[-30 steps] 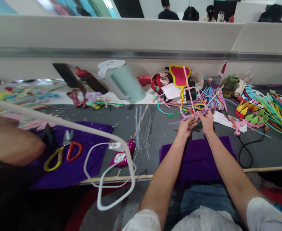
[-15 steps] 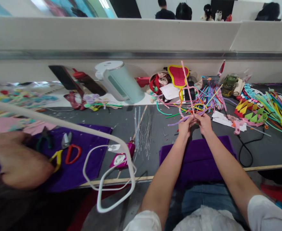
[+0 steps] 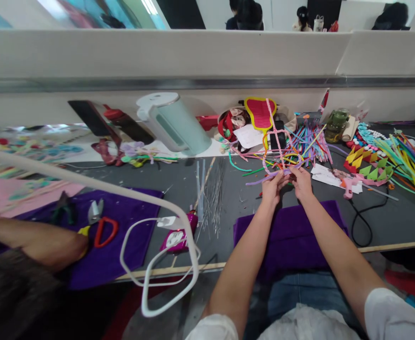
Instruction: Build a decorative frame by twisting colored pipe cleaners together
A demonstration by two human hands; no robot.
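Observation:
My left hand (image 3: 275, 185) is closed, fingertips pinching the lower end of a frame of pink pipe cleaners (image 3: 278, 144). A long upright stem, a crossbar and a curved side form this frame. My right hand (image 3: 300, 183) pinches the same joint from the right, its thumb close to my left fingers. A purple pipe cleaner (image 3: 259, 181) runs crosswise through the joint and sticks out to the left. The exact grip points are partly hidden by the fingers. Under my forearms lies a folded purple cloth (image 3: 292, 236).
A co-worker's arm (image 3: 47, 243) rests at the left near scissors (image 3: 105, 231) and pliers (image 3: 64, 208). A white bent tube (image 3: 122, 186) crosses in front. Beyond are a kettle (image 3: 175, 125), wires (image 3: 216, 198), pipe cleaners (image 3: 312, 141) and a pink glue gun (image 3: 349, 185).
The top of the pink frame has dipped slightly, while my hands stay nearly in place. The co-worker's hand at the left has shifted, and the view has moved a little.

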